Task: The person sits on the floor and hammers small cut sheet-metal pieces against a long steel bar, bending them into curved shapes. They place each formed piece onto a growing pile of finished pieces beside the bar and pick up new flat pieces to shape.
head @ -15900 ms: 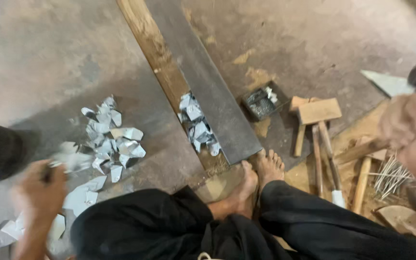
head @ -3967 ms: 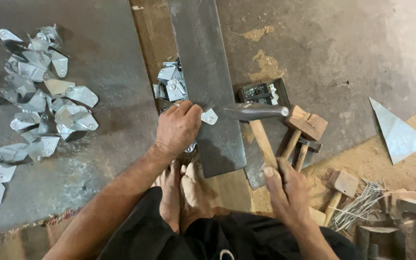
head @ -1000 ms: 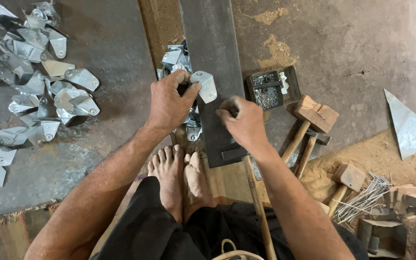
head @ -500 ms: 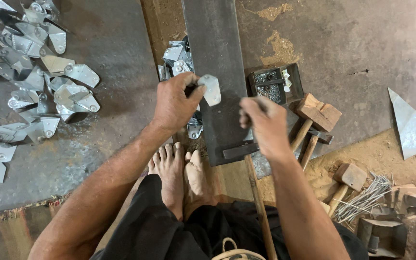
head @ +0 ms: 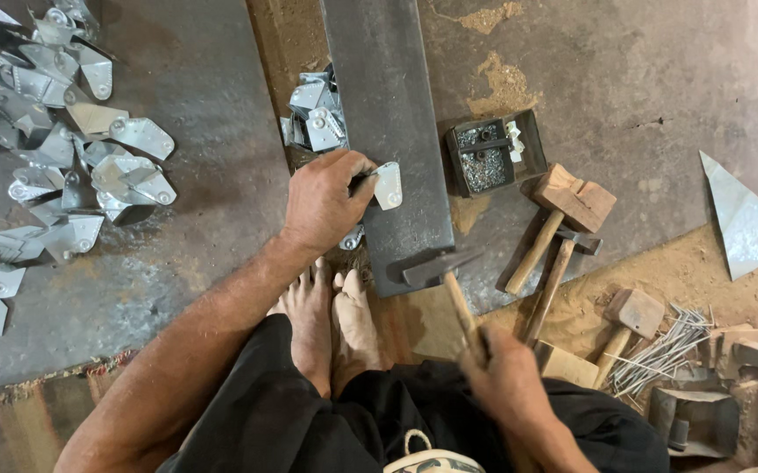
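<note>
Two hands at work over dirt floor (head: 659, 61): left hand (head: 322, 201) pinches metal piece (head: 388, 185) flat on steel bar (head: 388, 114); right hand (head: 506, 381) clenches hammer (head: 449, 280), its head at the bar's near end.

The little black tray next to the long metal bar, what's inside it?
The black tray has two sections holding many tiny shiny metal bits, maybe rivets or nails; they are too small to tell. Whatever lies beneath the heap is covered.

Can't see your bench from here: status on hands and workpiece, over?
Left hand pins small metal piece on steel bar. Right hand grips hammer, head down on bar. Nothing between.
</note>
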A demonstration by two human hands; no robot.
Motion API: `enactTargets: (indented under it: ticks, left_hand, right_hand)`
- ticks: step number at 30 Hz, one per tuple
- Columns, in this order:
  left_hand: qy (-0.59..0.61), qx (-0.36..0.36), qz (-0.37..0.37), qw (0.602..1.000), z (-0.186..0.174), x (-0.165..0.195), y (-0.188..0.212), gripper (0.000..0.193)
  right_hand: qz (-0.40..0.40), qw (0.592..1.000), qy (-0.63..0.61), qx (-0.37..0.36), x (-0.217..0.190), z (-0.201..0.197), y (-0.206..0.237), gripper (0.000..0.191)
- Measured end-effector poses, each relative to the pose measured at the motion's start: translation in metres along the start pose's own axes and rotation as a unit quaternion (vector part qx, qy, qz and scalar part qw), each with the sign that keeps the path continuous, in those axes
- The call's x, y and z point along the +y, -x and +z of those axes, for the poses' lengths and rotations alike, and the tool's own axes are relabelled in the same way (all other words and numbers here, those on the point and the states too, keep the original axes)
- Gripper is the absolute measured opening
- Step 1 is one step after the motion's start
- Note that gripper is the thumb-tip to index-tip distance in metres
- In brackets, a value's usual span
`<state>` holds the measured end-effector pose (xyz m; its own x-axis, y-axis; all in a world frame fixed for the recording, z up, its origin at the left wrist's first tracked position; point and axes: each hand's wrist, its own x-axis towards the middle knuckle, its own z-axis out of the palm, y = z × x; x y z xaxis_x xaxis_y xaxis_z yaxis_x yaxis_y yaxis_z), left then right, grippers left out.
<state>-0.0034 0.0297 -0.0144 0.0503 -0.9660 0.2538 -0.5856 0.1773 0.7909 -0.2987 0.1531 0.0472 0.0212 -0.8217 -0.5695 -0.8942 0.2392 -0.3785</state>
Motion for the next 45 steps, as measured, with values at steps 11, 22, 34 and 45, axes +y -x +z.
enactTargets:
  ticks: [11, 22, 34, 45]
  left_hand:
    - [-0.111, 0.030, 0.118, 0.986, 0.008, 0.002, 0.005, 0.014]
    - [-0.117, 0.018, 0.115, 0.986, 0.008, 0.002, 0.006, 0.014]
    - [-0.107, 0.024, 0.118, 0.987, 0.008, 0.002, 0.006, 0.013]
    - [-0.114, 0.021, 0.118, 0.986, 0.007, 0.000, 0.006, 0.014]
  right_hand:
    - [-0.188, 0.969, -0.091, 0.135, -0.031, -0.021, -0.024, 0.019]
    - [-0.162, 0.978, -0.045, 0.122, -0.049, -0.018, -0.036, 0.021]
    - [-0.161, 0.976, -0.062, 0.135, -0.048, -0.021, -0.037, 0.023]
    - [-0.126, 0.985, -0.043, 0.113, -0.054, -0.021, -0.039, 0.021]
